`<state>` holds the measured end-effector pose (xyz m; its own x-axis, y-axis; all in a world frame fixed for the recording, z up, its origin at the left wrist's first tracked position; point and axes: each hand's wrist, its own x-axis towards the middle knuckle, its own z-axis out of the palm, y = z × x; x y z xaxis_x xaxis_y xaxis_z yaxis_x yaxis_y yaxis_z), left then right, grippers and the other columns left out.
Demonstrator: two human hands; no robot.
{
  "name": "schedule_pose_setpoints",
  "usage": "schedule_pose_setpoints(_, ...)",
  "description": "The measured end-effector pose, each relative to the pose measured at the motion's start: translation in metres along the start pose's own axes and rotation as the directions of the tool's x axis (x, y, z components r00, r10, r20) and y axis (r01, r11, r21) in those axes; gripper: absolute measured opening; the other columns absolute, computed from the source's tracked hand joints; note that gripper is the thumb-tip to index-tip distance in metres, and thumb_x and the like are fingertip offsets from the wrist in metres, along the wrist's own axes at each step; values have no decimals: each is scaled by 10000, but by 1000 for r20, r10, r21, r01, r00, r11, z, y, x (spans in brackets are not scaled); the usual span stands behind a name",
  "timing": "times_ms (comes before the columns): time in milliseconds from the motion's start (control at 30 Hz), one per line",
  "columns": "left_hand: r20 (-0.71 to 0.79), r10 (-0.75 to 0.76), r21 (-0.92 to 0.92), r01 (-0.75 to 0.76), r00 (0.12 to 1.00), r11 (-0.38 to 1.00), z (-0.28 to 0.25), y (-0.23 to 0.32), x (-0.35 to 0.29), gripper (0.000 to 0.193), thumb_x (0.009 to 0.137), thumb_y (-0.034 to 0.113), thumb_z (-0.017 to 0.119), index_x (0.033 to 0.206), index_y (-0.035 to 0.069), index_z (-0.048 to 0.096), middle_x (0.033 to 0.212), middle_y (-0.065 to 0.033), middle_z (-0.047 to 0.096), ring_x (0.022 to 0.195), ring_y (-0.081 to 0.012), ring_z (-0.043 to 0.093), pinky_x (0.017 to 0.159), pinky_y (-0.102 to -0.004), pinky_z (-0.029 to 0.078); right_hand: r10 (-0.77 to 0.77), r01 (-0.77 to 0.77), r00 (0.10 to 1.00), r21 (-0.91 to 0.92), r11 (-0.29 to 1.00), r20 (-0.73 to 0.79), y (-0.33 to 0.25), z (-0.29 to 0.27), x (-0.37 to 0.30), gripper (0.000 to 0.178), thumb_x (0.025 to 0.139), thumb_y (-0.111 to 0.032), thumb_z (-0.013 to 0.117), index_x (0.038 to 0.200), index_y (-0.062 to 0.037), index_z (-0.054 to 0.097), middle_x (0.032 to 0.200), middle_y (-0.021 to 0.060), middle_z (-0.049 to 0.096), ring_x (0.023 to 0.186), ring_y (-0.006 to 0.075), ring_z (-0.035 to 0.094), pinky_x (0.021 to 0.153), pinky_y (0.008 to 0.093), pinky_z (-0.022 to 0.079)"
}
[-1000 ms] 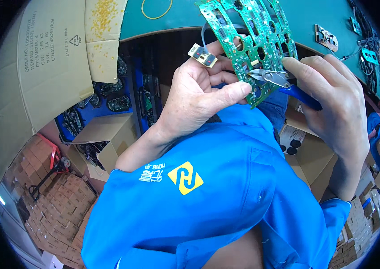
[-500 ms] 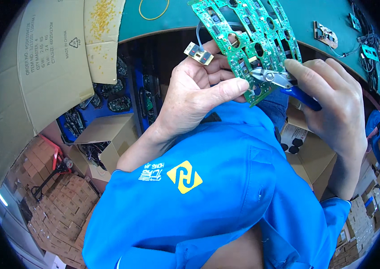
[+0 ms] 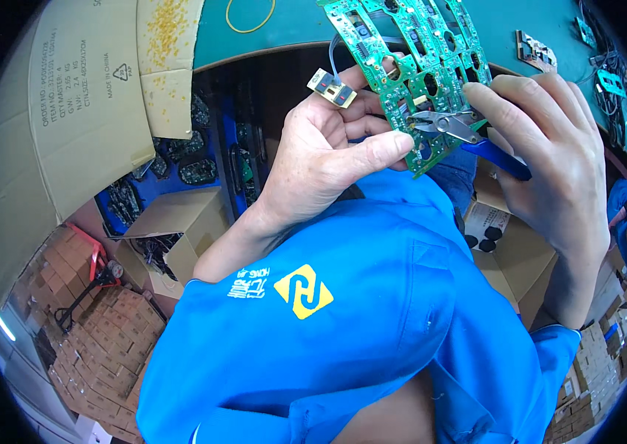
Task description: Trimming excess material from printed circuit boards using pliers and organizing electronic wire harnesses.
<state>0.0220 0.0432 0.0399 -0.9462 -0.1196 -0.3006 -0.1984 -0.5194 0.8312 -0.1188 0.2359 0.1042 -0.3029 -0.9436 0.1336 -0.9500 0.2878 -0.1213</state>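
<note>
A green circuit board panel [image 3: 443, 95] with several cut-out slots is held up, tilted, near the table's front edge. My left hand [image 3: 321, 152] grips its lower left corner, thumb in front and fingers behind. Beside those fingers a small beige board [image 3: 331, 89] hangs on a grey cable that runs behind the panel. My right hand [image 3: 554, 144] is closed around diagonal cutters [image 3: 502, 157] with blue handles. Their metal jaws, slightly parted, lie over the panel's lower part, just above my left thumb. Whether they touch the panel I cannot tell.
On the green table [image 3: 295, 33] are a yellow ring [image 3: 250, 31], a loose beige board [image 3: 535, 50] and tangled black cables [image 3: 609, 55] at right. A large cardboard sheet [image 3: 84, 96] with yellow bits stands left. Lower down are an open carton [image 3: 180, 211] and blue trays of dark parts [image 3: 196, 172].
The cutters' jaws look a little wider apart, and my right hand has shifted slightly. The small beige board has moved slightly right. My left hand keeps its hold on the panel.
</note>
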Motion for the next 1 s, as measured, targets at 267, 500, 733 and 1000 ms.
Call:
schedule_pose_setpoints(267, 5, -5, -7, 5, 1000, 1000, 4, 2, 0, 682, 843, -79, 649, 1469, 30, 400, 1273, -218, 618, 1053, -271, 679, 726, -293, 606, 7, -7, 1000, -14, 1000, -1, -1, -2, -2, 569, 572, -59, 836, 1122, -90, 694, 1034, 63, 653, 895, 246, 575, 812, 362, 501)
schedule_pose_setpoints(500, 9, -6, 28, 6, 1000, 1000, 3, 2, 0, 693, 844, -82, 646, 1478, 34, 391, 1281, -221, 613, 1054, -275, 679, 725, -292, 606, 5, -5, 999, 3, 1000, -31, -2, 2, -4, 560, 556, -48, 838, 1096, -86, 696, 968, 57, 650, 814, 229, 563, 739, 339, 501)
schedule_pose_setpoints(733, 34, -24, 36, 23, 999, 999, 0, 1, 2, 701, 845, -81, 644, 1484, 38, 381, 1288, -225, 607, 1062, -289, 677, 729, -296, 608, 14, -13, 1000, 72, 997, -14, 1, 6, -8, 542, 551, -32, 835, 1077, -69, 707, 894, 61, 645, 730, 210, 541, 648, 304, 489)
schedule_pose_setpoints(1000, 31, -28, -2, 28, 999, 1000, 7, 3, 2, 696, 847, -79, 642, 1481, 45, 385, 1291, -228, 603, 1075, -301, 674, 724, -301, 612, -9, 14, 999, 125, 992, -37, 7, 8, -13, 524, 574, 15, 800, 1087, -55, 715, 883, 76, 645, 707, 203, 532, 616, 289, 479)
